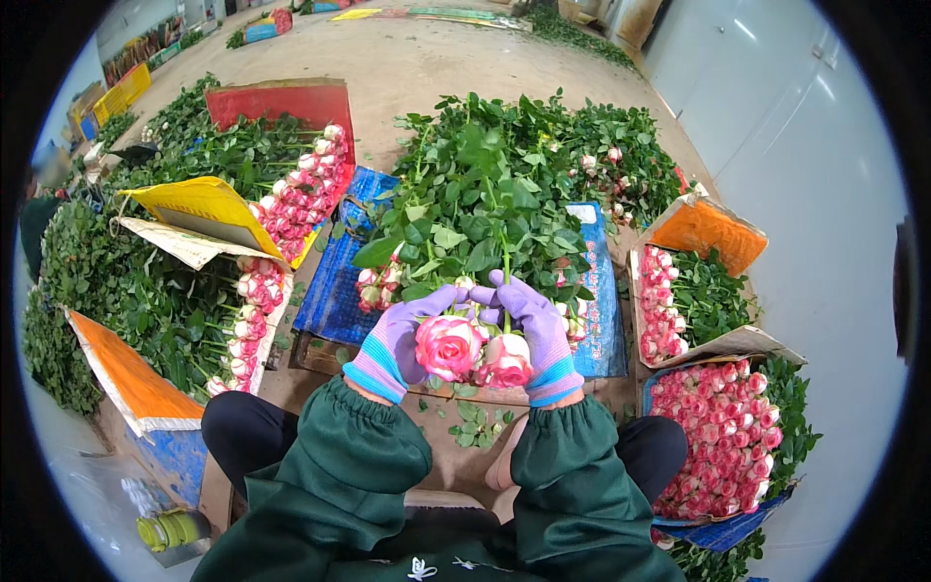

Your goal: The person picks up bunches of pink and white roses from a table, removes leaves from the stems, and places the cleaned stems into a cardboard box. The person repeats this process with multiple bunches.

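Observation:
Two hands in purple gloves with striped cuffs meet in the middle, just above the front edge of a low table. My left hand [407,331] is closed around the stem area of an open pink-and-white rose [451,348]. In my right hand [536,331] is the upright green stem of a second rose [507,360], its bloom hanging below the fingers and its leaves pointing away from me. A further bloom shows partly between them. Behind the hands lies a large heap of leafy rose stems [473,196] on blue woven sheeting [320,291].
Wrapped rose bunches stand left, between yellow [211,211], red [280,102] and orange sheets [134,364]. At right are an orange-flapped bunch [709,229] and a dense rose bundle [716,436]. A green-lidded bottle [171,529] lies lower left. A pale wall [807,182] bounds the right.

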A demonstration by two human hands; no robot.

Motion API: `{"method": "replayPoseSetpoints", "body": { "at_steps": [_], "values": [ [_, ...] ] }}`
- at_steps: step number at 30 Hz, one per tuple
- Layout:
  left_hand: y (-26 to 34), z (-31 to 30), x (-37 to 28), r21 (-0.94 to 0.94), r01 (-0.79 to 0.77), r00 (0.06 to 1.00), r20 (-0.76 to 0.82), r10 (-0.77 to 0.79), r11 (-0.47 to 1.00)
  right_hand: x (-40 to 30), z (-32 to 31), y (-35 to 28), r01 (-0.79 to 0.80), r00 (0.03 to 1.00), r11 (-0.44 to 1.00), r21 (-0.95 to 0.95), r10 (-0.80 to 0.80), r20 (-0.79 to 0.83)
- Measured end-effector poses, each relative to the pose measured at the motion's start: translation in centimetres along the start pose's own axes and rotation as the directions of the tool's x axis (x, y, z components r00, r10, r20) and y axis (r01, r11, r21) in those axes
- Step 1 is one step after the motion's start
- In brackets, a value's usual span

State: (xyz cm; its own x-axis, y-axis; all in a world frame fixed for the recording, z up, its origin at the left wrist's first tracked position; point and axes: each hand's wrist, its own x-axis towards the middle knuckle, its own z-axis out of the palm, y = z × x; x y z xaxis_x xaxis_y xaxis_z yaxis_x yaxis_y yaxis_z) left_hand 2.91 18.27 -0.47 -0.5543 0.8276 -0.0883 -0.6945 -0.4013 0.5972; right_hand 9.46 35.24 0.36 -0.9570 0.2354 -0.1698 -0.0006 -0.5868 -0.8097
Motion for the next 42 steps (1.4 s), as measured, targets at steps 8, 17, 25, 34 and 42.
{"method": "replayPoseSetpoints", "body": {
  "at_steps": [8,17,25,34,42],
  "values": [
    [-0.4,0.3,1.2,-0.318,0.124,0.986,-0.067,-0.152,0.940,4.2,-4.2,0.1,0.071,0.951,0.544,-0.836,-0.289,-0.108],
    [-1.5,0.5,1.2,0.162,-0.051,0.994,-0.088,0.066,0.985,-3.8,3.5,-4.0,0.658,0.745,0.064,-0.750,-0.197,0.637],
    [0.0,-2.9,-2.4,-0.177,0.007,0.990,-0.136,-0.031,0.984,-11.9,5.6,-18.7,0.792,0.100,-0.023,-0.610,-0.981,0.167],
    [-3.0,-5.0,-4.9,-0.204,0.107,0.926,-0.337,-0.172,0.973,-8.0,3.4,-28.0,0.503,-0.288,-0.498,-0.707,-0.867,0.406],
    [-4.7,-8.8,-4.4,-0.101,0.031,0.803,-0.589,-0.085,0.994,3.3,-5.0,-32.4,0.434,-0.119,-0.154,-0.888,-0.986,0.113]
  ]
}}
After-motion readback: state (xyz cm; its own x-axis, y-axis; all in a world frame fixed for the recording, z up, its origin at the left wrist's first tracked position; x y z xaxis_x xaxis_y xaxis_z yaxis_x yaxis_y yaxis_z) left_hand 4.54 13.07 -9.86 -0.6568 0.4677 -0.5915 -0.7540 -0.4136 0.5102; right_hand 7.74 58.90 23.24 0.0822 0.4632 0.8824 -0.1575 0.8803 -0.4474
